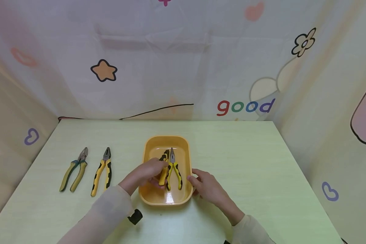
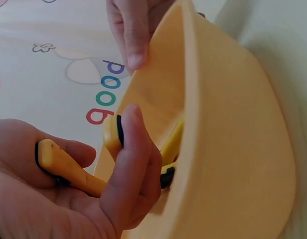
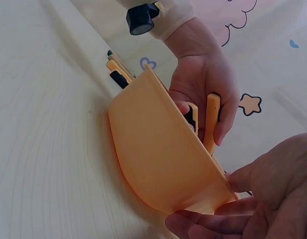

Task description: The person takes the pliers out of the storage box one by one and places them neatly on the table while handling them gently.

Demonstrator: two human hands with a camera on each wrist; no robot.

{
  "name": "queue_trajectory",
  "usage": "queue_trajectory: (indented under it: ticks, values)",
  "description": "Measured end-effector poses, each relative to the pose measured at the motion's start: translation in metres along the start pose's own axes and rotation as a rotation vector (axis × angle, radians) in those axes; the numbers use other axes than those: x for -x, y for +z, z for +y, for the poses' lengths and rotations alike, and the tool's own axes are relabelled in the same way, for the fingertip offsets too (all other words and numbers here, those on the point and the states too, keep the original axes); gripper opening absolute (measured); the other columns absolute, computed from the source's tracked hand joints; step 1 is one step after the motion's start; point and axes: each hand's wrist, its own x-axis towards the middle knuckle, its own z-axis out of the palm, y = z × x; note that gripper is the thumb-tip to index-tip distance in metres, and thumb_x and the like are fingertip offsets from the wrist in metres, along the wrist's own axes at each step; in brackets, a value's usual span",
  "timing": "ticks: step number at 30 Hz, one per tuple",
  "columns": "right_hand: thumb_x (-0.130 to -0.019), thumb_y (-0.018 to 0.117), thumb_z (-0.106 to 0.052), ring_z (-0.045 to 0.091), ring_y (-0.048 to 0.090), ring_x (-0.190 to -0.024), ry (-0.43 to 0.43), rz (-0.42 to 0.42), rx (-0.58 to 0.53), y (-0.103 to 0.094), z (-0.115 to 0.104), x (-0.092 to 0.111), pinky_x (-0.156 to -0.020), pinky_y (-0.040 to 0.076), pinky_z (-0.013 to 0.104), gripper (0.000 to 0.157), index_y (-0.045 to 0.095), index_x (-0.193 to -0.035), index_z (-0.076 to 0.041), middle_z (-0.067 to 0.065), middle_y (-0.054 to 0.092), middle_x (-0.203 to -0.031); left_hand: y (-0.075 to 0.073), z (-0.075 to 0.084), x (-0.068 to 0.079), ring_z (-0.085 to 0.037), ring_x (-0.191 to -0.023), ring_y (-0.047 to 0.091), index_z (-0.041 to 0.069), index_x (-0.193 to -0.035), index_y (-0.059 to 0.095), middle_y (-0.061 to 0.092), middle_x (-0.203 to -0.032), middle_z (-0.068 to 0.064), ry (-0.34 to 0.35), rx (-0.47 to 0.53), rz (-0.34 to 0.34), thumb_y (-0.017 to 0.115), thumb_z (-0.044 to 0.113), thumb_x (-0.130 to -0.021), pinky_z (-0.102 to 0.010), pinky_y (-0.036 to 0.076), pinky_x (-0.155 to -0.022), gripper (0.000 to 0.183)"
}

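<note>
My left hand [image 1: 150, 169] reaches into a yellow plastic tray [image 1: 167, 200] and grips a pair of yellow-and-black pliers [image 1: 163, 177]. In the left wrist view the pliers' two handles stand apart, with fingers curled around one of them. Right beside the held pair, needle-nose pliers [image 1: 179, 177] lie in the tray with jaws pointing to the back. My right hand [image 1: 208, 186] holds the tray's right wall, thumb at the rim and fingers lower on the outside, as the right wrist view shows. The left hand partly hides the pliers it grips.
On the table's left side lie green-handled pliers [image 1: 67, 176] and another yellow-and-black pair [image 1: 97, 174], the latter close to the left forearm. A printed curtain [image 1: 183, 78] borders the table at the back and both sides.
</note>
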Motion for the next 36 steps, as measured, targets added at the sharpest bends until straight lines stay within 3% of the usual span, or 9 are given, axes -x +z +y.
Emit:
queue_trajectory:
  ticks: [6,16,21,36]
  values:
    - [-0.108,0.055,-0.024,0.023,0.066,-0.065,-0.012,0.005,-0.004,0.0,0.001,0.0,-0.052,0.048,0.03,0.041,0.057,-0.142,-0.001,0.006,0.071,-0.082,-0.001,-0.002,0.006,-0.023,-0.068,0.067,-0.011,-0.115,0.055,0.067,-0.083,-0.018,0.027,0.055,-0.056,0.041,0.021,-0.109,-0.031,0.06,-0.058,0.036]
    - [-0.108,0.055,-0.024,0.022,0.065,-0.064,-0.014,0.007,-0.011,-0.001,0.003,-0.001,-0.052,0.048,0.03,0.041,0.057,-0.143,-0.001,0.006,0.071,-0.082,-0.002,-0.003,0.022,-0.029,-0.08,0.068,-0.01,-0.127,0.047,0.066,-0.093,-0.022,0.132,0.104,-0.076,0.039,0.019,-0.11,-0.033,0.058,-0.068,0.034]
    - [-0.108,0.056,-0.024,0.023,0.066,-0.063,-0.016,0.009,-0.011,-0.001,0.003,-0.001,-0.051,0.048,0.03,0.041,0.057,-0.142,-0.001,0.006,0.071,-0.082,-0.002,-0.003,0.033,-0.028,-0.081,0.067,-0.009,-0.135,0.042,0.065,-0.099,-0.026,0.17,0.148,-0.116,0.039,0.019,-0.11,-0.041,0.061,-0.076,0.037]
    - [-0.108,0.055,-0.026,0.022,0.066,-0.065,-0.008,-0.002,-0.005,0.0,0.004,-0.003,-0.053,0.049,0.03,0.042,0.057,-0.143,-0.002,0.006,0.071,-0.083,-0.009,0.004,0.058,-0.024,-0.08,0.065,-0.007,-0.129,0.044,0.059,-0.102,-0.016,0.271,0.224,-0.114,0.038,0.018,-0.109,-0.036,0.061,-0.072,0.033]
